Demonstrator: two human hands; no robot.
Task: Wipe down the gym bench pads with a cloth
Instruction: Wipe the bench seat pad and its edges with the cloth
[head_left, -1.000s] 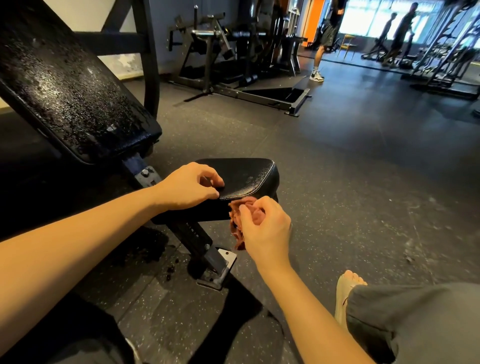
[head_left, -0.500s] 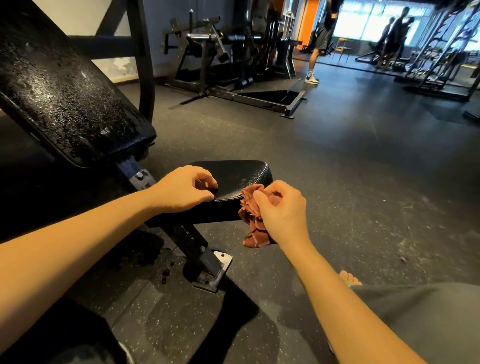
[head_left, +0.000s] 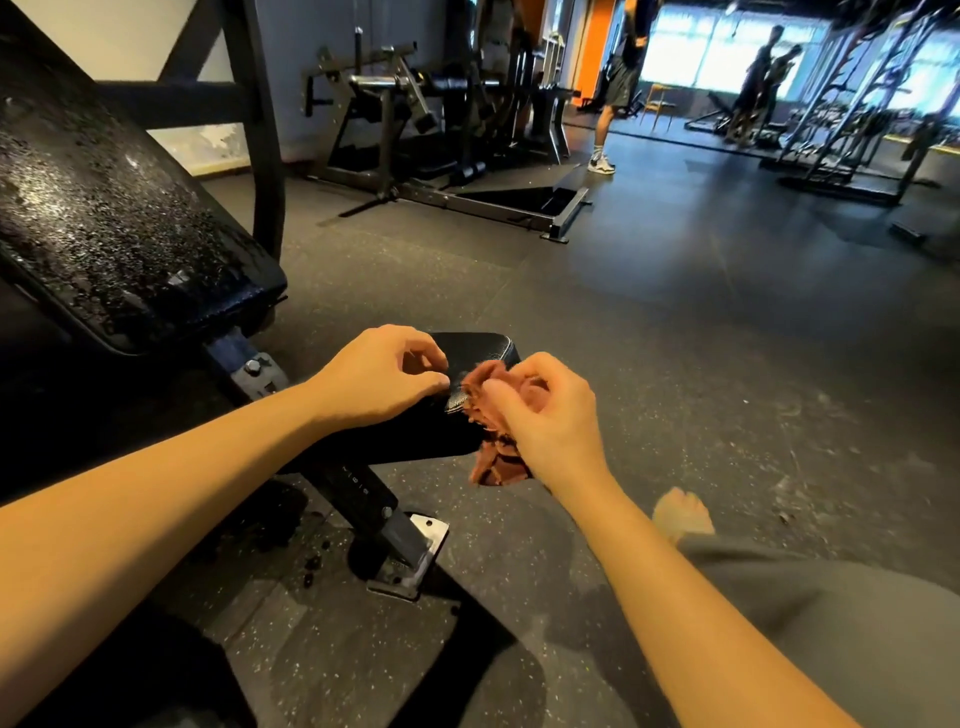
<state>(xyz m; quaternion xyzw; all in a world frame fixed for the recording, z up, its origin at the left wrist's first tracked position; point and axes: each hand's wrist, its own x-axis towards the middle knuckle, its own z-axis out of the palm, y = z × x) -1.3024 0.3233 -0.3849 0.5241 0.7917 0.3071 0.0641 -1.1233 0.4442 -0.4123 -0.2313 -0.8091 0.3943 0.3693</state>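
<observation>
A black seat pad (head_left: 475, 349) of a gym bench sits low in the middle. The tilted back pad (head_left: 104, 228), speckled with wet droplets, rises at the left. My right hand (head_left: 540, 415) grips a crumpled reddish-brown cloth (head_left: 496, 457) against the seat pad's near right edge, and part of the cloth hangs below my hand. Fingers curled, my left hand (head_left: 382, 379) rests on the seat pad's near edge, its fingertips close to the cloth.
The bench's metal frame and floor bracket (head_left: 410, 551) stand below the seat. My bare foot (head_left: 680, 514) and grey shorts (head_left: 831, 613) are at the lower right. Weight machines (head_left: 415, 130) stand behind, and people (head_left: 618, 78) are at the far back on the rubber floor.
My right hand has lifted the cloth from the seat's side up to its near right edge. My left hand has stayed on the seat pad, its fingers opening slightly.
</observation>
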